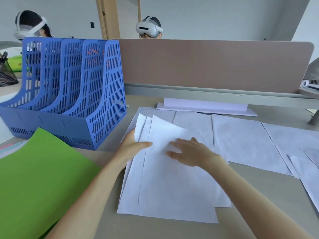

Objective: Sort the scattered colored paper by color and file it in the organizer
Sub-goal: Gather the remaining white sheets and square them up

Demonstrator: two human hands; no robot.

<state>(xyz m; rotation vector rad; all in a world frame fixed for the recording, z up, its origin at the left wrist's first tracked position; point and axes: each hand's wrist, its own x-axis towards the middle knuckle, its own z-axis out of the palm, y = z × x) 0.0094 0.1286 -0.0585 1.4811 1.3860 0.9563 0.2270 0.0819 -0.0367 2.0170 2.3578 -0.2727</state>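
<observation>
Fanned stack of white paper sheets (172,187) lies mid-table (259,204), long axis running from near edge to far edge, slightly skewed. Left hand (133,145) takes the stack's left edge: thumb on top, fingers under, grip narrow on the paper. Right hand (191,152) lies flat on the top sheet, fingers straight, holding nothing. Blue perforated plastic four-slot organizer (77,94) stands toward the far left corner, left of and beyond the grip; left hand is nearer. Judgement: short carry left and away, gap between looks open. Green paper sheets (39,178) cover the near left corner. Loose white sheets (245,145) spread toward the right edge, not yet gathered
</observation>
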